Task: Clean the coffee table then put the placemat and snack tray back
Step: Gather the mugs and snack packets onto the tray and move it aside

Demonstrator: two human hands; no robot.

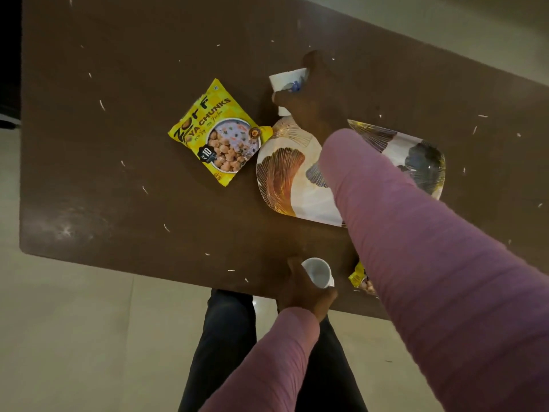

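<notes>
A brown coffee table (118, 129) is strewn with small white crumbs. On it lies a white snack tray (285, 179) printed with gold and blue leaves, half hidden by my right sleeve. My right hand (315, 96) grips a white cup with a blue flower (286, 81) just beyond the tray's far left corner. My left hand (303, 292) holds a second white cup (318, 273) at the table's near edge. A yellow soya chunks packet (217, 135) lies left of the tray, its corner touching it. No placemat is in view.
Another yellow packet (361, 278) peeks out under my right sleeve near the table's front edge. Pale floor tiles (74, 337) surround the table. My dark-trousered legs (225, 346) stand below the near edge.
</notes>
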